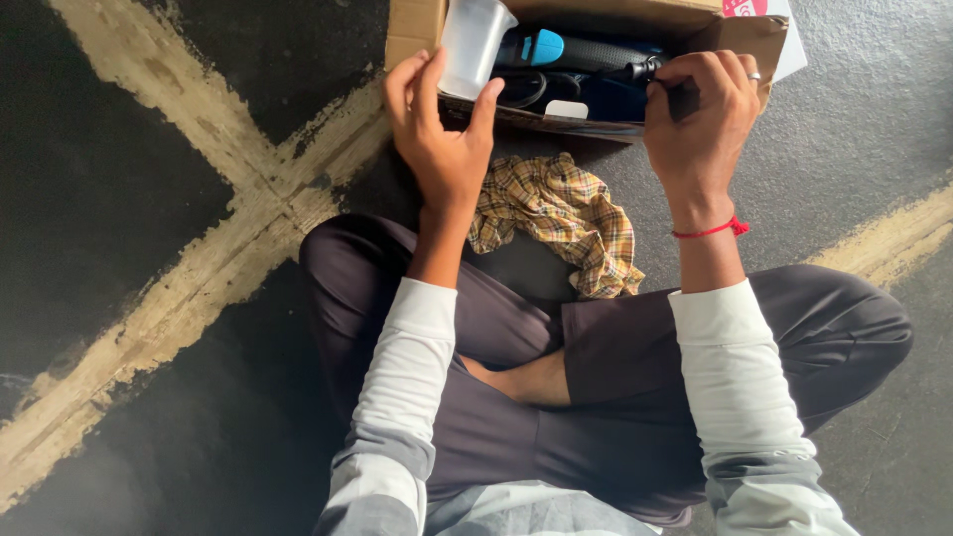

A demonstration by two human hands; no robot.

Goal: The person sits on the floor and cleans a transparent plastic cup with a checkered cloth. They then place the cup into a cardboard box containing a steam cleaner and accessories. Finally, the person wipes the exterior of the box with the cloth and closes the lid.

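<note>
— What is held by the left hand [440, 129]?

— A clear plastic cup [475, 45] is gripped at its lower part, the thumb on one side and the fingers curled round the other. The cup is tilted over the near left corner of the box [417, 30].

— And the right hand [700, 114]?

— Its fingers are closed round a dark handle [675, 94] at the box's near right edge. What the handle belongs to cannot be told. A ring is worn on one finger, and a red thread [713, 230] is tied round the wrist.

— What is seen inside the box?

— A black and blue tool [556, 50], dark cables and a small white piece are packed in together.

— And nearer the body?

— A checked cloth [566, 218] is crumpled on the floor [149, 199] between the box and the crossed legs — just under both hands. Worn yellow lines are painted across the dark floor.
</note>
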